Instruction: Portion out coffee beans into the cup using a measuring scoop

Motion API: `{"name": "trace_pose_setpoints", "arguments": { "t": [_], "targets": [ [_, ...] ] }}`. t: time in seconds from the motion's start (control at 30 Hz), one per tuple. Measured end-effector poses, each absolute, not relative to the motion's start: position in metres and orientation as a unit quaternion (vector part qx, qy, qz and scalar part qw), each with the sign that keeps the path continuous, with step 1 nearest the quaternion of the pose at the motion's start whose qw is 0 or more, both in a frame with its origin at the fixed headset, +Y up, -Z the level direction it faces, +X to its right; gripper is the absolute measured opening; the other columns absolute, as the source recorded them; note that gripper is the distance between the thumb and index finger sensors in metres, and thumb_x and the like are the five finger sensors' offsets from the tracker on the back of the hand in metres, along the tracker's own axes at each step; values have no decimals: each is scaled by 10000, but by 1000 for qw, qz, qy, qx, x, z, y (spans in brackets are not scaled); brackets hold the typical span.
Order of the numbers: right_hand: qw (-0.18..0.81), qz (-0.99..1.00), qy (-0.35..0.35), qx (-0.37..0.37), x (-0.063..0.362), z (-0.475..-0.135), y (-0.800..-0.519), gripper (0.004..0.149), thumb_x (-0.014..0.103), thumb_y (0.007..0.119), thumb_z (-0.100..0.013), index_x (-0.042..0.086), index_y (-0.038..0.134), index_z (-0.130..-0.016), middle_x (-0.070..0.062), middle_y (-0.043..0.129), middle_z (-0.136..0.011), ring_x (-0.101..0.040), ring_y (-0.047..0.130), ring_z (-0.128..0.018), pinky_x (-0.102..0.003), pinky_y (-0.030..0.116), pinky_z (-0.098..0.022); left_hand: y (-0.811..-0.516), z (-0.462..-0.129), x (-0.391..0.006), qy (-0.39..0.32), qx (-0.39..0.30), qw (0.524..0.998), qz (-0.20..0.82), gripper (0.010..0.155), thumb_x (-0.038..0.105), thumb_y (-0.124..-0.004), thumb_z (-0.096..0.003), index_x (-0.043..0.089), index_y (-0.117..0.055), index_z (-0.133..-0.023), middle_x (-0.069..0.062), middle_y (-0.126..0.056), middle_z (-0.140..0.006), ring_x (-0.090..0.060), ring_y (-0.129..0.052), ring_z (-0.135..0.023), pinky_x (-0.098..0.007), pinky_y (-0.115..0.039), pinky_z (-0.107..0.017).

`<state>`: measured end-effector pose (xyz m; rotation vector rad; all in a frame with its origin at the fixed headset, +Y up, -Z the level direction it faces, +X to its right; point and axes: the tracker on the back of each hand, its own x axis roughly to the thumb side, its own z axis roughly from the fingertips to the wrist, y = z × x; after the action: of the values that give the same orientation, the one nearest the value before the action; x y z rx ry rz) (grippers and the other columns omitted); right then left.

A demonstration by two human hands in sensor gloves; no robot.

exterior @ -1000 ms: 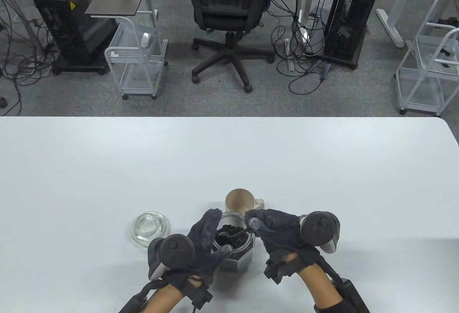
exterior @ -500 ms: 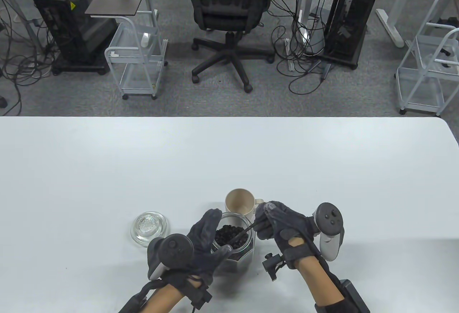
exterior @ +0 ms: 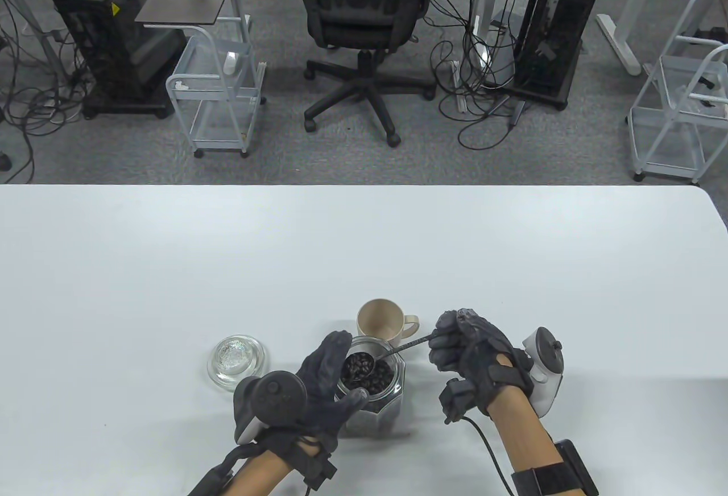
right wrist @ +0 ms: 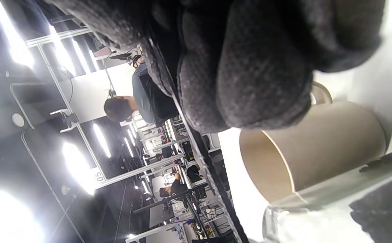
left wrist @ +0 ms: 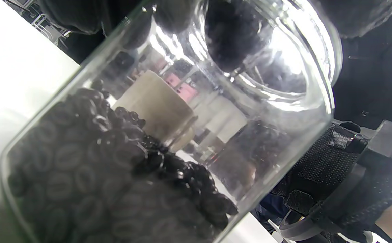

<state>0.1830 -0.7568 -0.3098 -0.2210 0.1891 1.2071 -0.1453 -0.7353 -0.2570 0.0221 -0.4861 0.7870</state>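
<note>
Now your right hand [exterior: 475, 356] pinches the bean-filled measuring scoop [exterior: 364, 364] over the glass jar [exterior: 372, 391], which your left hand [exterior: 318, 391] grips; the beige cup [exterior: 380, 319] stands just beyond.

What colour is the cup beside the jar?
The cup is beige, clearest in the table view.

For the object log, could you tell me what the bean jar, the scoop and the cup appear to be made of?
Bean jar: clear faceted glass; the beans show through its wall.
Scoop: probably polished metal, with a shiny bowl rim and thin dark handle.
Cup: matte beige, ceramic or plastic; hard to tell which.
</note>
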Motion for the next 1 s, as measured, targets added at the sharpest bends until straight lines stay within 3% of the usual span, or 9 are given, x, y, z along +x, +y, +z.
{"name": "trace_pose_setpoints", "arguments": {
  "t": [0.37,0.57,1.0],
  "targets": [
    [840,530,61,-100,195,-308,-747,397,386,690,-550,100,819,-794,-188,950,-618,-367,1026,-383,-483,816,-331,-736,-257,-145,-235,14,894,382,956,733,-603,-420,161,-287,-1117,-154,-377,-1187,-544,-566,-1047,-683,-528,-695],
    [854,504,8,-128,203,-303,-742,407,378,693,-552,104,792,-836,-199,929,-677,-382,1032,-452,-496,817,-364,-736,-257,-146,-235,9,895,379,956,734,-600,-420,165,-282,-1119,-146,-373,-1191,-542,-564,-1052,-684,-526,-698],
    [792,597,-40,-124,208,-307,-744,417,363,704,-546,101,776,-862,-229,896,-721,-424,999,-504,-530,785,-394,-736,-257,-146,-235,10,894,380,951,731,-601,-420,167,-287,-1118,-148,-376,-1190,-543,-567,-1049,-685,-527,-695]
  ]
}}
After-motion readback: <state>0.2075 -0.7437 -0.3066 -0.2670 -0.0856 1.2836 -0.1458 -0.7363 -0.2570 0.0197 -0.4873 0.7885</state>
